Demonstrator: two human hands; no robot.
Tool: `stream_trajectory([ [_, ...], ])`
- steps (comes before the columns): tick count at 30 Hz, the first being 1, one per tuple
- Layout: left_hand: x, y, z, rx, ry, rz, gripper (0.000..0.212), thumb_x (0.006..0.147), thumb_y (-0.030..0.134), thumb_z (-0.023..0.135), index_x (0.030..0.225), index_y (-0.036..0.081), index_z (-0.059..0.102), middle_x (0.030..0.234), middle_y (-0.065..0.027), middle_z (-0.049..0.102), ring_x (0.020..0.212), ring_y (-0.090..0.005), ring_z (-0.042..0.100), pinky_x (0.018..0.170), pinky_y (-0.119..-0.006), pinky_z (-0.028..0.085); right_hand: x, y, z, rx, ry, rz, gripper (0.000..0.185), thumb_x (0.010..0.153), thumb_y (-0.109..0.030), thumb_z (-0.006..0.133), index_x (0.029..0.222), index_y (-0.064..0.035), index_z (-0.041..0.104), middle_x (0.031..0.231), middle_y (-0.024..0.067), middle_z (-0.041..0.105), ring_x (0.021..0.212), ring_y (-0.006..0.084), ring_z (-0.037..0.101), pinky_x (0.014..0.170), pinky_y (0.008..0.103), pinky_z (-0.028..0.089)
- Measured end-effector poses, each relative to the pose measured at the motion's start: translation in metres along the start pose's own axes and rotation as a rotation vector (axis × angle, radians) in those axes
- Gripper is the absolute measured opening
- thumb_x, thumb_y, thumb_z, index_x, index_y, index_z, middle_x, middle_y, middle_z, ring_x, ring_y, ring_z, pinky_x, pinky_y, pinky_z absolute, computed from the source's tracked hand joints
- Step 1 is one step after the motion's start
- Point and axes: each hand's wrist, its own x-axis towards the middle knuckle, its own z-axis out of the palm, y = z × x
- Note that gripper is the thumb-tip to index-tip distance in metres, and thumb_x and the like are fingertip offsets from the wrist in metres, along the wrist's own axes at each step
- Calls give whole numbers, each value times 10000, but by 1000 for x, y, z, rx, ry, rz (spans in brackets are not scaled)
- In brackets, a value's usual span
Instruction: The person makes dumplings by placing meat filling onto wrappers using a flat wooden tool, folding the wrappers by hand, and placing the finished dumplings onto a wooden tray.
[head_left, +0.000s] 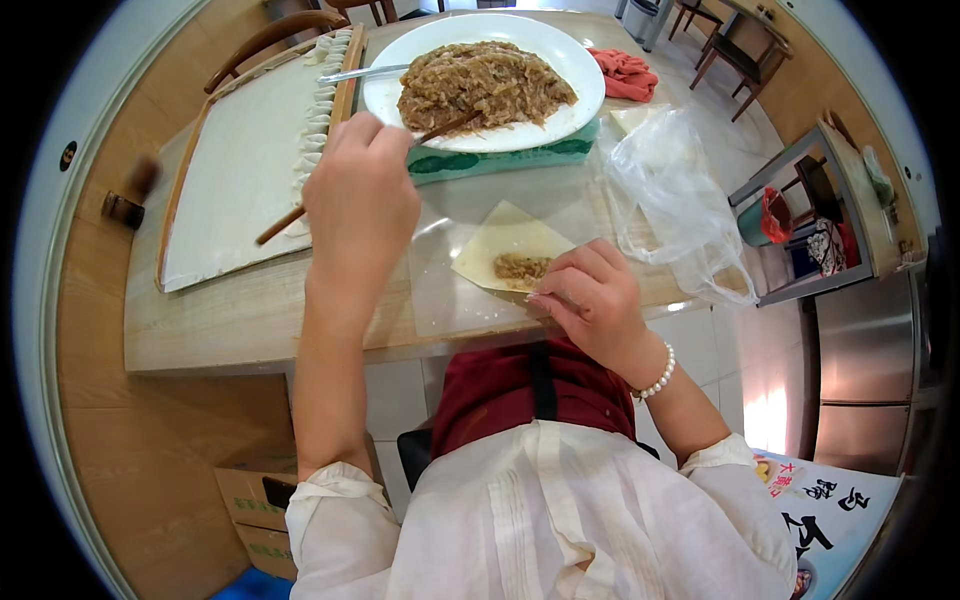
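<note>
My left hand (364, 187) is closed around a brown wooden stick (279, 226), whose far end touches the minced filling (480, 82) heaped on a large white plate (585, 75). A metal utensil (360, 73) rests in the plate with its handle over the rim. On the table lies a square dough wrapper (506, 229) with a small portion of filling (517, 268) on it. My right hand (592, 296) pinches the wrapper's near right edge. A row of shaped dumplings (319, 112) lines the right side of a floured, wood-rimmed tray (240, 172) at the left.
Under the plate is a green box (517, 154). A red cloth (624, 73) lies behind it at the right, with a clear plastic bag (667, 187) nearer. The table's front edge (262, 366) runs before my waist. Chairs (742, 64) stand beyond.
</note>
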Motion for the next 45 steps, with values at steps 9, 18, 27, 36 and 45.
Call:
stream_trajectory([
  [9,-95,21,23,-398,-187,-43,147,764,-56,667,881,31,686,850,-119,604,815,-321,602,704,-400,488,42,38,3,212,-301,337,119,758,-75,807,782,-30,699,739,86,653,699,213,606,644,329,483],
  [18,-104,27,18,-351,-191,68,138,774,27,592,885,29,674,875,-83,580,847,-280,580,726,-385,459,72,52,8,110,-662,494,276,710,-312,836,760,-56,747,716,101,718,718,253,695,686,353,529],
  [27,-105,29,17,-348,-182,57,140,777,31,590,890,35,671,861,-81,574,844,-278,582,712,-379,458,77,48,8,22,-694,494,302,716,-344,841,766,-77,710,755,90,719,736,260,692,694,371,532],
  [36,-100,23,16,-385,-240,-4,129,789,-43,639,901,18,656,855,-124,587,833,-340,601,707,-427,495,38,42,8,253,-378,212,226,778,-160,821,926,-62,680,848,71,651,896,238,581,789,344,485],
  [45,-86,14,15,-526,-440,-214,72,849,-16,654,920,-19,661,886,-164,620,832,-327,635,740,-389,510,45,34,35,-240,115,42,193,856,-143,710,998,-29,646,898,132,636,877,314,577,804,412,472],
])
